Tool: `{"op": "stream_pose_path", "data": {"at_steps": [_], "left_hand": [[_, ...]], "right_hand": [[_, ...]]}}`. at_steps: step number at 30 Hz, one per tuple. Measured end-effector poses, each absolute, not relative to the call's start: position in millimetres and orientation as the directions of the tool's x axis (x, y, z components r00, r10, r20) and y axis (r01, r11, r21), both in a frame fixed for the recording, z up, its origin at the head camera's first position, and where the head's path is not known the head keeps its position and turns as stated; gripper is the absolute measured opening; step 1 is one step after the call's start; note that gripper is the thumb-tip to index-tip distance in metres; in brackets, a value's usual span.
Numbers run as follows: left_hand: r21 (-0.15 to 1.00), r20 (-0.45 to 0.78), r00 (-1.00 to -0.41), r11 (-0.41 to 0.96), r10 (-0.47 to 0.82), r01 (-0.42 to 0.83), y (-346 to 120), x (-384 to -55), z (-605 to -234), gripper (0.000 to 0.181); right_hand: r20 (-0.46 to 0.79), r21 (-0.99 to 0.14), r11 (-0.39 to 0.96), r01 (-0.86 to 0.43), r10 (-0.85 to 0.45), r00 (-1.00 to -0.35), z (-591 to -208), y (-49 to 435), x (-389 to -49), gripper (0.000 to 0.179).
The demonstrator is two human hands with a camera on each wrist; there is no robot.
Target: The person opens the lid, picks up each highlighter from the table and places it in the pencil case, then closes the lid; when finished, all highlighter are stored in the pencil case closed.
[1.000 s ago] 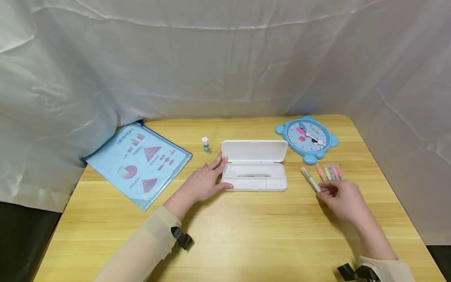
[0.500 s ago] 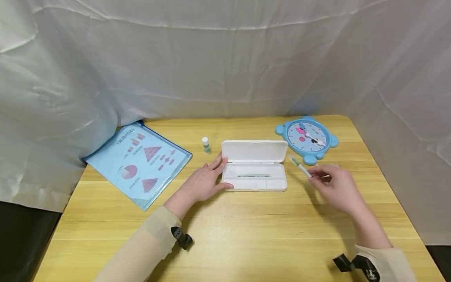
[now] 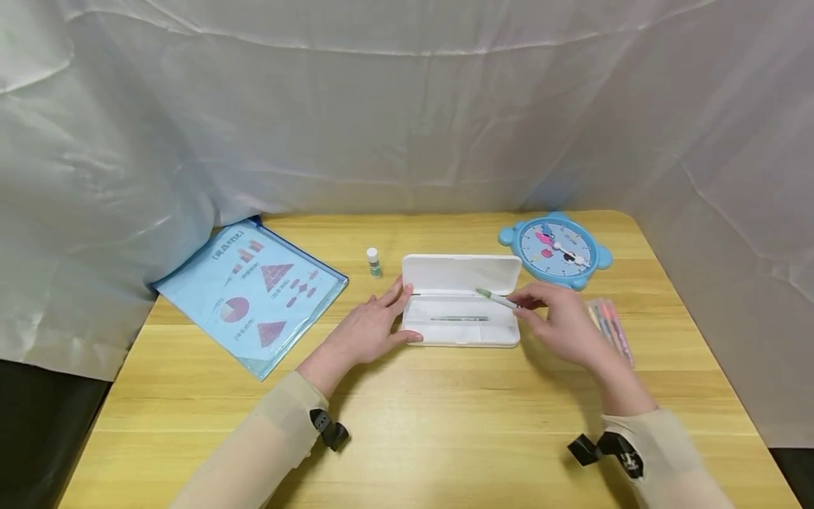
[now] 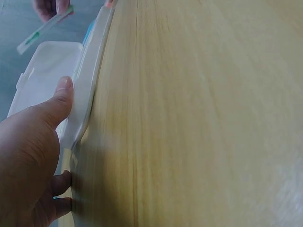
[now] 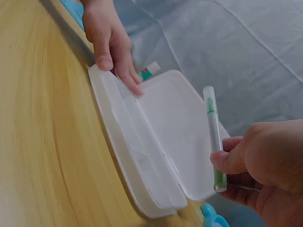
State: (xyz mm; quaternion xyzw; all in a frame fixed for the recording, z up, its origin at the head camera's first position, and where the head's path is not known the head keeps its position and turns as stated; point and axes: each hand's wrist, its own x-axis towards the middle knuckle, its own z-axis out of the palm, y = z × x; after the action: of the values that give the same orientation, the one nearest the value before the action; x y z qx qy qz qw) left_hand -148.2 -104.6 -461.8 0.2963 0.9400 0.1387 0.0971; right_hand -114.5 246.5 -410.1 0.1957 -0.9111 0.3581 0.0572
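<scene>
A pale, creased curtain (image 3: 407, 127) is hanging behind the wood-grained counter (image 3: 407, 424), and a white case (image 3: 499, 334) is lying open near the counter's middle, its lid (image 3: 445, 273) standing up at the back. The left hand (image 3: 369, 329) is spreading across the case's left end, thumb resting on the front corner and fingers reaching to the hinge side, presumably because so light a box would be sliding about otherwise. The right hand (image 3: 559, 322) is pinching a green marker (image 3: 497, 299) between thumb and fingers by one end, so the clear-capped end is pointing freely away from the grip, slanting over the case's right part in front of the lid. A thin pen (image 3: 459, 319) is already lying lengthwise inside, probably because only that direction is suiting its length. Several more markers (image 3: 610, 325) are lying side by side just beyond the right wrist, likely grouped for easy reach. A toy clock (image 3: 556, 249) is sitting behind them, a small white-capped bottle (image 3: 374, 262) (perhaps glue; its label is too small for reading) is standing behind the left hand, and a blue folder (image 3: 254, 297) is lying flat farther left.
</scene>
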Motion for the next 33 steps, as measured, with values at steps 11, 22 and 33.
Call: {"op": "stream_pose_path", "data": {"at_steps": [11,22,33], "left_hand": [[0.313,-0.106,-0.808,0.791,0.579,0.526,-105,-148,-462,0.097],[0.301,-0.103,-0.804,0.788,0.586,0.536,-104,-149,-463,0.098],[0.303,-0.099,-0.806,0.789,0.584,0.535,-104,-149,-462,0.097]], "right_hand": [[0.183,-0.552,0.679,-0.483,-0.467,-0.865,-419,219,-138,0.021],[0.106,-0.490,0.724,-0.486,-0.504,-0.857,-438,204,-152,0.019],[0.056,-0.463,0.729,-0.504,-0.544,-0.837,-442,195,-155,0.020]]}}
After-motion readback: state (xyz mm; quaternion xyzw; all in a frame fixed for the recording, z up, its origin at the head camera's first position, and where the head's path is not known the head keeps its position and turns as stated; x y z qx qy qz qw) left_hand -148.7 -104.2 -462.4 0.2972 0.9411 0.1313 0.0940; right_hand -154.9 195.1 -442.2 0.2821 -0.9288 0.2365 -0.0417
